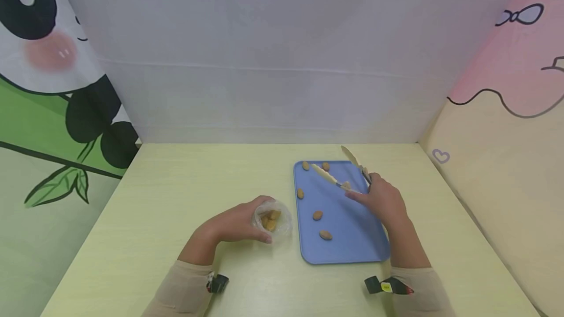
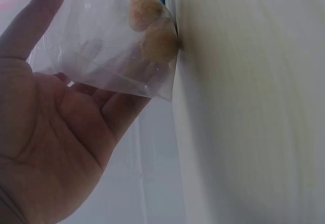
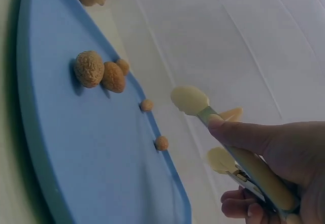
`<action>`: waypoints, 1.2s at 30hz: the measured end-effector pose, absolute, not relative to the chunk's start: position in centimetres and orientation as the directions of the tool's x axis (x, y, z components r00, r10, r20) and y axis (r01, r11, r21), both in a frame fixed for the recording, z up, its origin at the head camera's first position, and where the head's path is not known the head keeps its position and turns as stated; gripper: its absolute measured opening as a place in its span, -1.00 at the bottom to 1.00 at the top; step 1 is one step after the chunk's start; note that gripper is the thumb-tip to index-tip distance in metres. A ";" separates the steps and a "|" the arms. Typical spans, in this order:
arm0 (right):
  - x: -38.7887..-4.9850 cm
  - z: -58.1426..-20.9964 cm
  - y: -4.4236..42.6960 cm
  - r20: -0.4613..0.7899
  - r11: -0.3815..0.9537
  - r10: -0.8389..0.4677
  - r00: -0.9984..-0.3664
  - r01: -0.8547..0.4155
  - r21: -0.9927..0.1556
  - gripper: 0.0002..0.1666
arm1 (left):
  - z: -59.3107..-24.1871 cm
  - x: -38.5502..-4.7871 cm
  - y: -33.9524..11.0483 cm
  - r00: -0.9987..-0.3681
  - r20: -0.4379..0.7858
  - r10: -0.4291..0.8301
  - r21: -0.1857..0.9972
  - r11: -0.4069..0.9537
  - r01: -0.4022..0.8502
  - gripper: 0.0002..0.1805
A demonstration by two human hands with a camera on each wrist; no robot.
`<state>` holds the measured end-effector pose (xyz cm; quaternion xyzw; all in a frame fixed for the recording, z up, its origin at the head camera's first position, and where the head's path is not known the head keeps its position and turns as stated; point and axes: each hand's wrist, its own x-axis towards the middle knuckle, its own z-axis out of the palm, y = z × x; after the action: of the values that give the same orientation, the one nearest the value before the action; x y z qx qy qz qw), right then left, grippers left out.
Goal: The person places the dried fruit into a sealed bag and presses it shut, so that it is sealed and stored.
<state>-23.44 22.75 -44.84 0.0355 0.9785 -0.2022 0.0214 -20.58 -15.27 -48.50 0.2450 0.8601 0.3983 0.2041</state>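
Observation:
My left hand (image 1: 233, 221) holds a clear plastic bag (image 1: 285, 219), thumb and fingers around its sides. Several brown nuts (image 2: 160, 41) lie in the bottom of the bag, which stands on the table beside the blue tray (image 1: 348, 243). In my right hand (image 1: 387, 202) are tongs (image 3: 190, 100) with cream-coloured tips, held above the tray's far right part. The tong arms stand apart, and no nut shows between their tips. Several rough brown nuts, shaped like almonds, are scattered on the tray; one nut (image 1: 325, 235) lies towards its near side.
The pale wooden table (image 1: 176, 175) runs back to a white cloth wall (image 1: 273, 97). Printed cartoon panels stand at the left and right sides. Each wrist wears a dark strapped device.

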 end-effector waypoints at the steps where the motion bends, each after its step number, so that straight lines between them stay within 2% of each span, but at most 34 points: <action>1: -23.5 -45.0 22.6 -0.067 0.916 0.066 -0.996 0.087 -0.391 0.18 | -48.5 -20.6 -15.3 -0.797 -0.156 0.583 0.784 0.564 0.259 -0.04; 4: -23.8 -45.5 22.5 -0.092 0.922 0.069 -0.993 0.099 -0.374 0.14 | -48.5 -20.5 -15.3 -0.798 -0.159 0.581 0.784 0.566 0.256 -0.04; 12: -24.4 -46.7 22.4 -0.072 0.950 0.024 -0.997 0.045 -0.309 -0.19 | -48.6 -20.6 -15.3 -0.798 -0.155 0.582 0.784 0.564 0.259 -0.04; 17: -24.4 -46.7 22.1 -0.072 0.956 0.019 -0.997 0.039 -0.289 -0.31 | -48.7 -20.6 -15.3 -0.797 -0.150 0.585 0.786 0.560 0.263 -0.04; 31: -24.3 -46.8 22.2 -0.055 0.959 -0.009 -0.998 0.007 -0.282 -0.50 | -48.6 -20.6 -15.3 -0.801 -0.157 0.578 0.776 0.573 0.261 -0.04; 36: -24.2 -46.4 22.6 -0.024 0.954 -0.021 -1.000 -0.013 -0.299 -0.46 | -48.5 -20.5 -15.3 -0.800 -0.156 0.579 0.784 0.566 0.257 -0.05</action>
<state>-24.20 22.60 -46.41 -0.0086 0.9884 -0.1511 0.0132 -20.53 -15.27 -48.52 0.2427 0.8612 0.3978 0.2028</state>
